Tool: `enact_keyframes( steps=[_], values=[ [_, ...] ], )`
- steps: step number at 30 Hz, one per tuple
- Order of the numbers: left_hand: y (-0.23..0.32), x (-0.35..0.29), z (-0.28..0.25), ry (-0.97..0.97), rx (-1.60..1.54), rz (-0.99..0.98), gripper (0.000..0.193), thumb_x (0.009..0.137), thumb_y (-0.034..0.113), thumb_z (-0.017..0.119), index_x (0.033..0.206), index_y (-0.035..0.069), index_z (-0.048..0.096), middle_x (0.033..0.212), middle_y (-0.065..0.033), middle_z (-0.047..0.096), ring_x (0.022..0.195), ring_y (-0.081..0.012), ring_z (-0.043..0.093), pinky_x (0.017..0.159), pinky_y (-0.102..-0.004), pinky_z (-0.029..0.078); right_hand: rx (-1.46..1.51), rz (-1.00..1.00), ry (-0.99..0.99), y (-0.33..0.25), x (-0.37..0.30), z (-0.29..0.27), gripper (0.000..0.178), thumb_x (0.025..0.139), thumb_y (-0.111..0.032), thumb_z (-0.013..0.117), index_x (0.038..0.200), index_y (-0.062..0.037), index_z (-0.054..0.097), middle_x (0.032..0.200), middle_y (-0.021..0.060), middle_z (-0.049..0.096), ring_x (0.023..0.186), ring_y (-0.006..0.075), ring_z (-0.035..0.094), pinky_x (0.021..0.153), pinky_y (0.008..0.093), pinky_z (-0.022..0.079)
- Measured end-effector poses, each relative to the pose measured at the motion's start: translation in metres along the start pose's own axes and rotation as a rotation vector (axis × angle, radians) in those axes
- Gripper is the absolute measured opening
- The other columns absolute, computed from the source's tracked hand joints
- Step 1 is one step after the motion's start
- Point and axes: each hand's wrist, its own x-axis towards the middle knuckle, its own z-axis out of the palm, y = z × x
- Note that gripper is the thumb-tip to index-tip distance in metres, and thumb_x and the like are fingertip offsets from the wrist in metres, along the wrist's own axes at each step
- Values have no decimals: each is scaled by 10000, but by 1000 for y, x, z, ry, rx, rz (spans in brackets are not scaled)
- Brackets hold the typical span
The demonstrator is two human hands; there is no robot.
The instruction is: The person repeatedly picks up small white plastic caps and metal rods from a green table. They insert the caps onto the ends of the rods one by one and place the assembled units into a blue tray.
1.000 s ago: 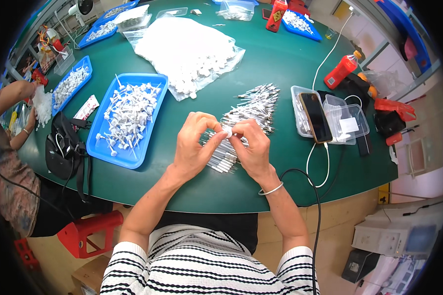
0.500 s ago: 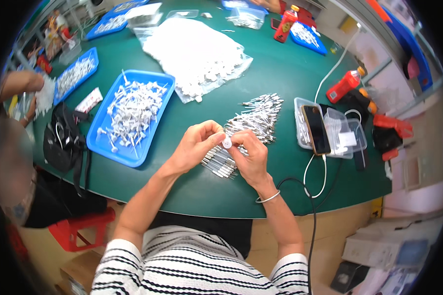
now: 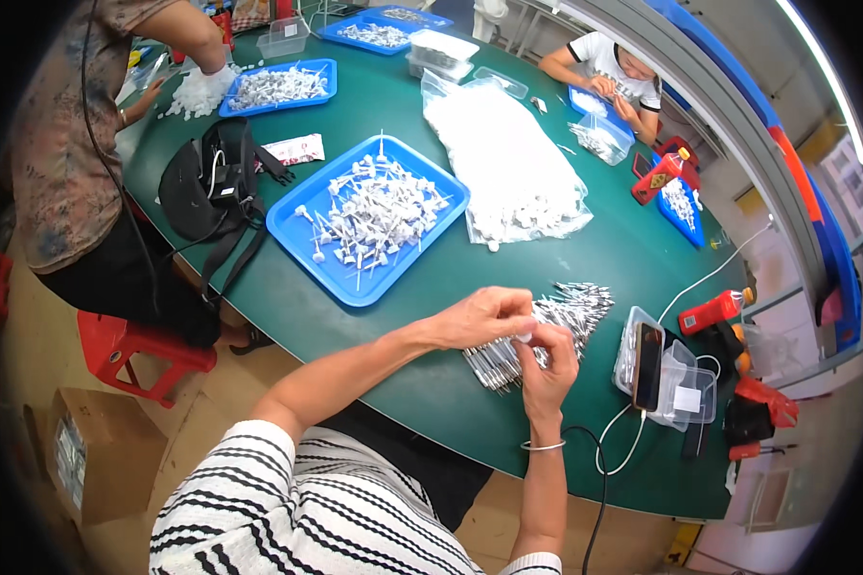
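Both of my hands are closed, fingertips together, on a small white plastic cap (image 3: 523, 337). My left hand (image 3: 482, 318) pinches it from the left and my right hand (image 3: 550, 369) from the right; fingers cover most of it. Just beneath and beyond them lies a pile of thin metal rods (image 3: 577, 309), some lined up side by side. To the left stands a blue tray (image 3: 328, 280) heaped with white-capped rods (image 3: 379, 211). Behind the pile, a large clear bag (image 3: 503, 144) holds many white caps.
On the right a phone (image 3: 648, 366) leans on clear plastic boxes (image 3: 686, 383), near a cable and a red bottle (image 3: 711, 311). A black bag (image 3: 211, 182) lies at the left. Co-workers stand at the left (image 3: 77, 144) and sit at the far right (image 3: 614, 77). More blue trays (image 3: 331, 81) stand farther back.
My view has turned left, so the table's contents appear farther right and a seated co-worker shows at the back. Both hands keep hold of the white cap near the rods.
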Motion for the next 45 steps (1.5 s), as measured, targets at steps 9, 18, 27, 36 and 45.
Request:
enact_keyframes(
  steps=[9,18,27,36,45],
  values=[
    [47,-20,-146,700,1373,194,229,850,216,712,771,23,615,756,-113,595,705,-298,573,635,-382,447,-61,138,219,12,11,-15,87,879,1,645,963,-19,641,880,65,630,778,159,605,682,272,494],
    [7,-20,-46,116,954,295,81,809,35,700,878,42,656,828,-91,631,805,-262,586,706,-365,481,-137,310,30,12,11,-43,64,860,-27,657,918,-22,683,837,83,657,707,199,612,632,302,479],
    [-23,-2,5,-77,889,331,105,789,39,703,881,57,656,850,-60,614,803,-258,558,694,-370,477,-532,148,-259,15,-6,-46,60,787,-80,711,846,-78,700,847,57,615,860,264,585,731,384,506],
    [-39,22,12,-115,929,300,105,799,55,696,901,72,674,862,-56,606,837,-255,549,738,-378,474,-590,115,-361,27,1,-34,83,766,-83,729,832,-57,687,862,74,597,891,263,585,748,380,515],
    [-27,20,10,-88,878,310,144,772,81,747,900,76,682,871,-47,611,837,-248,544,739,-376,472,-524,73,-315,20,7,-34,104,768,-66,713,816,-38,625,853,86,601,867,268,592,742,404,493]
  ],
)
